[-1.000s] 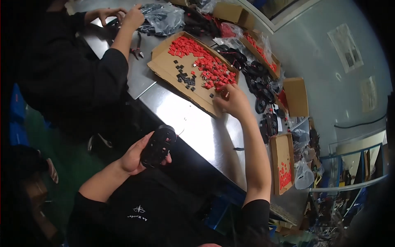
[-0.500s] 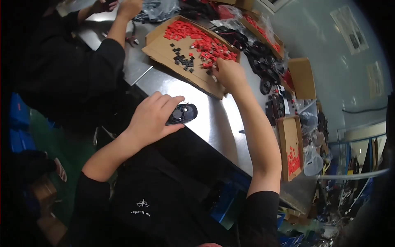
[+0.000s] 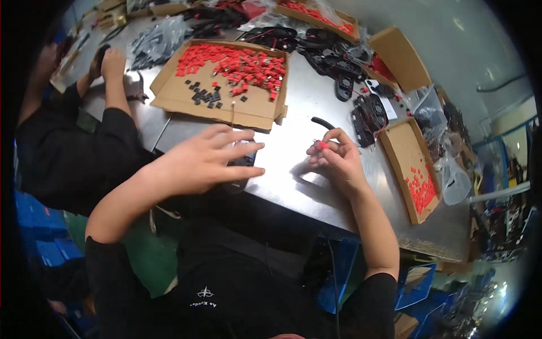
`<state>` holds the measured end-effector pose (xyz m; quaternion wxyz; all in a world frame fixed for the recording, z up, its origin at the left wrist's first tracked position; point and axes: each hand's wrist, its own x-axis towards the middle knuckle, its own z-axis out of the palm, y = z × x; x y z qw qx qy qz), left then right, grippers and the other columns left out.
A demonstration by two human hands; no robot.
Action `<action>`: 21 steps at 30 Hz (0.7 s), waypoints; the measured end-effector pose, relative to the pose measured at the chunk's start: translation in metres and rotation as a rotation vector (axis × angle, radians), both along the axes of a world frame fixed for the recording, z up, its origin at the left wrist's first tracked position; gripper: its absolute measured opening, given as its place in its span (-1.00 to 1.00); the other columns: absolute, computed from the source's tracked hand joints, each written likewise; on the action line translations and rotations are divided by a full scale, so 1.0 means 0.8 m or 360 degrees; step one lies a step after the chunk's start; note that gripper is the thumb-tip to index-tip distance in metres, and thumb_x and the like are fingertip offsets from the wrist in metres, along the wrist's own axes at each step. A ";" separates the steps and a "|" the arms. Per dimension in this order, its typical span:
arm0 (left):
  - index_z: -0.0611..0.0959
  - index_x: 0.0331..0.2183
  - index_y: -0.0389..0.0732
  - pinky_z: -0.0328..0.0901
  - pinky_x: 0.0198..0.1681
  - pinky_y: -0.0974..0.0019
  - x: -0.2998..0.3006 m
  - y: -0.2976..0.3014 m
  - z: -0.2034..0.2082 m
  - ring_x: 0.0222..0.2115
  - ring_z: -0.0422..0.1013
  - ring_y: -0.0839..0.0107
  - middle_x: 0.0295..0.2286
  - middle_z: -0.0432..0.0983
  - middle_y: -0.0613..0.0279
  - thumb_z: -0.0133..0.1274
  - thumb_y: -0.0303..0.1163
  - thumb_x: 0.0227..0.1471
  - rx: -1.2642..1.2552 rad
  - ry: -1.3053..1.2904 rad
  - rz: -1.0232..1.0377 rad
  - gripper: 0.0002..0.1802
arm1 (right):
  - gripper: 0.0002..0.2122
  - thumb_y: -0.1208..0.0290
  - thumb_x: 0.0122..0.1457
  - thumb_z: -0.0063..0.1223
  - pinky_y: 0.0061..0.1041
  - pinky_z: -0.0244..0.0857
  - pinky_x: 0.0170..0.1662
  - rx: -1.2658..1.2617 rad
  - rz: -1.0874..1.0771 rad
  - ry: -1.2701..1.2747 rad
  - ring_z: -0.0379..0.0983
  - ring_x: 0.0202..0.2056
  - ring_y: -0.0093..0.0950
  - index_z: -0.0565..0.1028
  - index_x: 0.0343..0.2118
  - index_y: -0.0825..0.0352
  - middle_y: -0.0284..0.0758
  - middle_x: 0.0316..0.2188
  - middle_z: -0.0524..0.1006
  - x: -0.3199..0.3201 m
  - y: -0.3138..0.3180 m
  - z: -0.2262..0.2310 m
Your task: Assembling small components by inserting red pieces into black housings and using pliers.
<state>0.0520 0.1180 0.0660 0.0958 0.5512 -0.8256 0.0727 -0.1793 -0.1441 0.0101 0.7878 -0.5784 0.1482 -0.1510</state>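
My left hand [image 3: 206, 155] lies over a black oval plastic casing [image 3: 241, 165] at the table's near edge. Its fingers are stretched and spread, and they hide much of the casing. A thin wire [image 3: 232, 116] rises beyond that hand. To the right, above the steel tabletop, my right hand [image 3: 342, 161] pinches a small red plastic part [image 3: 322, 145] with metal prongs between thumb and fingers. Beyond both hands sits a shallow cardboard tray [image 3: 248, 117] holding many loose red parts [image 3: 248, 66] and small black square pieces [image 3: 209, 96].
A second cardboard tray [image 3: 398, 147] with red pieces stands at the right. Black casings with wires [image 3: 370, 116] crowd the back right. A dark curved strip [image 3: 322, 122] lies near my right hand. At the left, a co-worker's hand [image 3: 114, 63] is above the table, near pliers [image 3: 139, 90].
My right hand has left the cardboard tray and come back toward me with a red part. My left hand's fingers have spread over the casing. The view has shifted.
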 end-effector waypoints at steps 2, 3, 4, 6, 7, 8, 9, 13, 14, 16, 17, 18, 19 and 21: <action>0.59 0.08 0.02 0.22 0.25 0.02 -0.009 -0.030 -0.010 0.16 0.34 0.13 0.09 0.45 0.16 0.30 -0.36 -0.10 0.0240 -0.0119 -0.0175 -0.38 | -0.74 0.46 0.23 0.23 -0.50 0.54 -0.16 0.0118 0.0030 -0.0016 0.62 -0.27 -0.45 0.40 -0.10 0.32 -0.09 -0.22 0.63 0.000 -0.003 -0.001; 0.59 0.08 0.02 0.22 0.25 0.02 -0.012 -0.047 -0.004 0.16 0.34 0.13 0.09 0.45 0.16 0.30 -0.36 -0.10 0.0254 -0.0158 -0.0206 -0.38 | -0.73 0.46 0.22 0.24 -0.49 0.55 -0.15 0.0204 0.0086 -0.0012 0.62 -0.27 -0.45 0.40 -0.10 0.32 -0.09 -0.21 0.63 0.000 -0.008 0.000; 0.57 0.08 -0.03 0.25 0.21 0.04 -0.017 -0.064 0.003 0.11 0.37 0.14 0.03 0.48 0.17 0.32 -0.32 -0.07 0.0473 0.0013 -0.0228 -0.38 | -0.74 0.46 0.22 0.25 -0.48 0.55 -0.16 0.0252 0.0075 -0.0020 0.61 -0.28 -0.46 0.41 -0.10 0.32 -0.10 -0.21 0.63 0.000 -0.010 -0.004; 0.55 0.08 -0.14 0.35 -0.01 0.12 -0.019 -0.094 -0.001 -0.10 0.45 0.24 -0.15 0.53 0.20 0.34 -0.24 0.04 0.0452 0.0335 -0.0268 -0.42 | -0.76 0.45 0.25 0.23 -0.48 0.56 -0.18 0.0254 0.0088 -0.0089 0.61 -0.30 -0.47 0.42 -0.10 0.32 -0.12 -0.23 0.63 -0.002 -0.017 -0.006; 0.55 0.07 -0.17 0.37 -0.08 0.16 -0.025 -0.099 -0.010 -0.16 0.47 0.29 -0.18 0.54 0.19 0.31 -0.25 0.09 0.0327 0.0733 -0.0062 -0.46 | -0.78 0.46 0.27 0.21 -0.49 0.55 -0.22 0.0240 0.0039 -0.0093 0.61 -0.32 -0.48 0.43 -0.10 0.33 -0.14 -0.26 0.63 -0.004 -0.014 -0.004; 0.54 0.07 -0.20 0.39 -0.16 0.21 -0.038 -0.103 -0.019 -0.22 0.49 0.35 -0.21 0.54 0.18 0.29 -0.26 0.13 0.0195 0.1132 0.0149 -0.49 | -0.78 0.46 0.27 0.21 -0.51 0.54 -0.24 0.0217 0.0013 -0.0166 0.60 -0.34 -0.49 0.43 -0.10 0.33 -0.15 -0.26 0.63 -0.008 -0.014 -0.007; 0.47 0.09 -0.21 0.44 -0.23 0.28 -0.049 -0.105 -0.029 -0.31 0.56 0.34 -0.25 0.58 0.11 0.12 -0.13 0.28 0.0398 0.1788 0.0522 -0.51 | -0.78 0.46 0.27 0.21 -0.52 0.53 -0.26 0.0194 -0.0012 -0.0243 0.60 -0.35 -0.49 0.44 -0.10 0.34 -0.15 -0.26 0.64 -0.011 -0.012 -0.007; 0.23 0.30 -0.20 0.46 -0.26 0.32 -0.093 -0.102 -0.058 -0.35 0.55 0.39 -0.23 0.55 0.14 -0.32 0.03 0.45 0.0534 0.2927 0.0548 -0.38 | -0.84 0.51 0.27 0.22 -0.57 0.43 -0.26 -0.0048 0.0081 -0.0411 0.54 -0.35 -0.58 0.47 -0.18 0.39 -0.32 -0.33 0.60 -0.015 0.013 -0.003; 0.20 0.33 -0.19 0.46 -0.27 0.33 -0.116 -0.105 -0.060 -0.36 0.54 0.41 -0.20 0.53 0.12 -0.34 0.06 0.44 0.0460 0.3108 0.0499 -0.34 | -0.85 0.50 0.27 0.22 -0.56 0.45 -0.27 -0.0034 0.0090 -0.0409 0.55 -0.36 -0.59 0.47 -0.21 0.39 -0.31 -0.33 0.61 -0.015 0.020 0.003; 0.15 0.37 -0.18 0.45 -0.26 0.36 -0.130 -0.108 -0.077 -0.36 0.53 0.44 -0.17 0.51 0.13 -0.36 0.08 0.44 0.0549 0.3181 0.0417 -0.29 | -0.85 0.48 0.27 0.21 -0.55 0.48 -0.31 -0.0235 0.0027 -0.0385 0.59 -0.39 -0.58 0.45 -0.26 0.41 -0.31 -0.37 0.62 -0.016 0.025 -0.002; 0.16 0.37 -0.19 0.44 -0.26 0.37 -0.133 -0.109 -0.081 -0.36 0.53 0.44 -0.18 0.51 0.14 -0.37 0.08 0.44 0.0524 0.3159 0.0412 -0.30 | -0.85 0.48 0.27 0.21 -0.55 0.48 -0.31 -0.0219 0.0023 -0.0381 0.59 -0.39 -0.58 0.45 -0.26 0.41 -0.31 -0.37 0.62 -0.017 0.024 -0.002; 0.16 0.37 -0.20 0.43 -0.27 0.38 -0.137 -0.110 -0.084 -0.36 0.52 0.45 -0.19 0.51 0.16 -0.37 0.07 0.44 0.0496 0.3140 0.0406 -0.30 | -0.86 0.52 0.27 0.20 -0.56 0.47 -0.31 -0.0264 0.0036 -0.0342 0.60 -0.40 -0.58 0.44 -0.25 0.40 -0.31 -0.38 0.63 -0.019 0.025 0.003; 0.16 0.37 -0.20 0.41 -0.28 0.41 -0.141 -0.112 -0.084 -0.39 0.49 0.48 -0.20 0.50 0.19 -0.39 0.06 0.44 0.0413 0.3038 0.0421 -0.30 | -0.87 0.56 0.26 0.20 -0.58 0.46 -0.31 -0.0312 0.0052 -0.0301 0.61 -0.41 -0.58 0.44 -0.25 0.39 -0.31 -0.39 0.63 -0.020 0.026 0.007; 0.14 0.38 -0.20 0.39 -0.29 0.43 -0.146 -0.116 -0.076 -0.40 0.46 0.50 -0.22 0.50 0.21 -0.39 0.05 0.44 0.0352 0.2956 0.0479 -0.30 | -0.88 0.56 0.25 0.20 -0.58 0.46 -0.32 -0.0430 0.0038 -0.0252 0.62 -0.43 -0.58 0.44 -0.26 0.39 -0.31 -0.42 0.64 -0.021 0.027 0.010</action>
